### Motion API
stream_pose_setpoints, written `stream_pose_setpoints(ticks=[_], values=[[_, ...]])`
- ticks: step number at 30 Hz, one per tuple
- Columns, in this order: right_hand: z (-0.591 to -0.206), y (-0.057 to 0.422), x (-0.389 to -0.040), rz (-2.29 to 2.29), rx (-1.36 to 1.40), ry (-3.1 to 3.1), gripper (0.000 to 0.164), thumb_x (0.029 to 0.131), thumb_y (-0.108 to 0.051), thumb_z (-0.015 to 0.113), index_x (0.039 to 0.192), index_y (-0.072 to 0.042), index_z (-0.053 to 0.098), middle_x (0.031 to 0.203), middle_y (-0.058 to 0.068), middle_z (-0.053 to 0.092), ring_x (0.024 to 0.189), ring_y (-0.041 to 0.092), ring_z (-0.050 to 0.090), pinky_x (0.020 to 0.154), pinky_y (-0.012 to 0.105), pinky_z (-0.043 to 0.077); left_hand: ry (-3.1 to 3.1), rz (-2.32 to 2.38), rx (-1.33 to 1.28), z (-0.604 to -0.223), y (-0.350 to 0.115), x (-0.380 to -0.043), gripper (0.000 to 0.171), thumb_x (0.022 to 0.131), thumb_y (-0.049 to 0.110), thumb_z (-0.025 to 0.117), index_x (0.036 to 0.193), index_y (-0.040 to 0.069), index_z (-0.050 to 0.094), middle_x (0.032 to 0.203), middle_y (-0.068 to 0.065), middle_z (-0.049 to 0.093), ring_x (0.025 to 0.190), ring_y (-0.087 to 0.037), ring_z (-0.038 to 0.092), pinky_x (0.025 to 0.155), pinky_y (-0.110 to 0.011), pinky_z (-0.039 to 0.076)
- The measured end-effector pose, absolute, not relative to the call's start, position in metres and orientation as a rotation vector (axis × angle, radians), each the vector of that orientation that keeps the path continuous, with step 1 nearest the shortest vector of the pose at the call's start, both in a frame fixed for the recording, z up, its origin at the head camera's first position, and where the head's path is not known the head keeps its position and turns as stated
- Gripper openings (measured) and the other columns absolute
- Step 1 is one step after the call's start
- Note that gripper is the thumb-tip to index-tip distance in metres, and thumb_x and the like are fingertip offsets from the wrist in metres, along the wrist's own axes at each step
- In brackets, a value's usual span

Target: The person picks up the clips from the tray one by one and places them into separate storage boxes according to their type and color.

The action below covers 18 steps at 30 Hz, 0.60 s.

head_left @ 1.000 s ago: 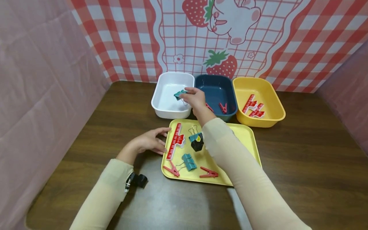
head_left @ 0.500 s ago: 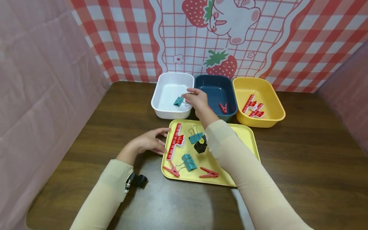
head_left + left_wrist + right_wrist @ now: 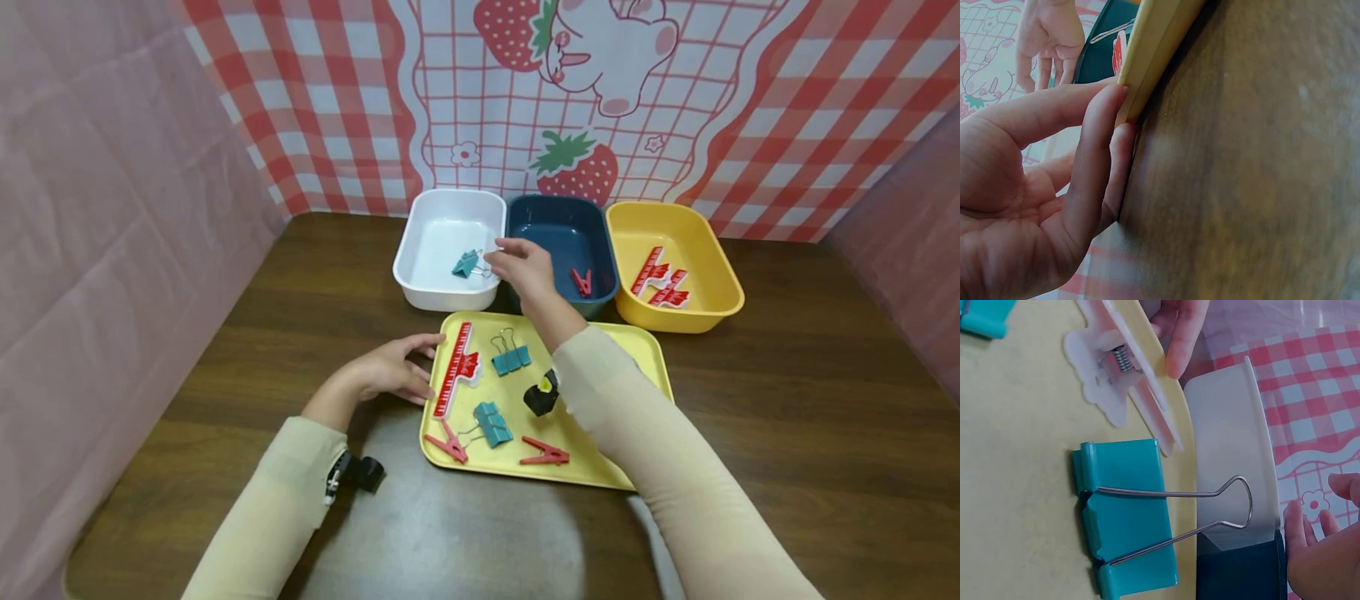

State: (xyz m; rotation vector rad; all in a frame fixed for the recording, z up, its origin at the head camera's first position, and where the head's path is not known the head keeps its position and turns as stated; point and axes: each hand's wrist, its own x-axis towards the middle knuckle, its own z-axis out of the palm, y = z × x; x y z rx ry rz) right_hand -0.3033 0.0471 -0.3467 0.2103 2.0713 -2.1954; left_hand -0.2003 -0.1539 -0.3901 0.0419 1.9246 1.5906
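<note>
My right hand (image 3: 528, 271) hovers with loosely bent fingers over the meeting rims of the white bin (image 3: 411, 283) and the navy bin (image 3: 562, 218), holding nothing. Close to its fingertips, a teal binder clip (image 3: 467, 263) lies in the white bin. My left hand (image 3: 390, 368) touches the left rim of the yellow tray (image 3: 648, 358) with its fingertips (image 3: 1116, 94). On the tray are two teal binder clips (image 3: 512, 360) (image 3: 492, 425), a red-and-white ruler-shaped clip (image 3: 453, 375) along the left side, and two red clothespins (image 3: 448, 443) (image 3: 545, 452).
Right of the navy bin stands a yellow bin (image 3: 716, 304) holding two red ruler-shaped clips (image 3: 647, 271) (image 3: 670, 293). A red clothespin (image 3: 582, 283) lies in the navy bin. Checked cloth (image 3: 337, 108) hangs behind the bins. The wooden table (image 3: 787, 400) extends around the tray.
My right hand has let go of the teal binder clip, which now lies in the white bin, and has drawn back to the right. The left hand stays at the tray's rim.
</note>
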Motion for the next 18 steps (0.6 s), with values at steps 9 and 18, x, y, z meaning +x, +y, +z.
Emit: stream_pose_setpoints(ticks=[9,18], values=[[-0.345,0.053,-0.293,-2.177,0.186,2.072,0.035,0.086,-0.007,0.066,0.120,-0.002,0.059,0.114,0.012,0.055,0.104,0.024,0.059,0.089,0.030,0.051,1.931,1.587,0.039,-0.390,-0.154,-0.200,0.083,0.075,-0.019,0.063,0.145,0.010,0.029,0.130,-0.017,0.032,0.096,-0.026,0.057,0.074,-0.037,0.057],[-0.344,0.058,-0.281,-2.166,0.142,2.092,0.032,0.085,-0.006,0.067,0.116,-0.002,0.061,0.109,0.012,0.056,0.101,0.024,0.059,0.089,0.032,0.051,1.934,1.575,0.044,-0.391,-0.154,-0.201,0.083,0.076,-0.018,0.064,0.145,0.010,0.028,0.131,-0.017,0.032,0.097,-0.026,0.057,0.074,-0.037,0.057]])
